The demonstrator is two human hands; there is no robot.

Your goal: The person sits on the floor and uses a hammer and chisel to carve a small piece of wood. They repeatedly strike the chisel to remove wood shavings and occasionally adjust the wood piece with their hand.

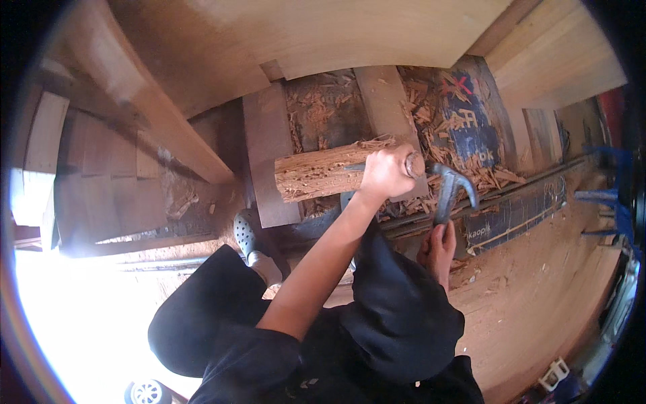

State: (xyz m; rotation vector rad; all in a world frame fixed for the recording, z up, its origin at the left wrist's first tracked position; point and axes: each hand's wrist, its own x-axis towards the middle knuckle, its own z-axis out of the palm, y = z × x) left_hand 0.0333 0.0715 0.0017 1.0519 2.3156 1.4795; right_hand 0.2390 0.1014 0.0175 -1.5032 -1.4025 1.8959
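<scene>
We see one splintered log (323, 173), one chisel (412, 163), one claw hammer (452, 192). Left hand (385, 172) fingers clenched round the chisel, resting on the log's right end — right hand (439, 248) grips the hammer handle, head just right of the left fingers. Wood chips (437, 114) beyond both.

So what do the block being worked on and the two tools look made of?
The block looks like raw, unfinished wood: pale, splintered, with chips scattered around it. The chisel gripped in the left hand shows a rounded, worn butt, probably wood, though it is mostly covered. The hammer in the right hand has a dull grey claw head, apparently steel.
</scene>
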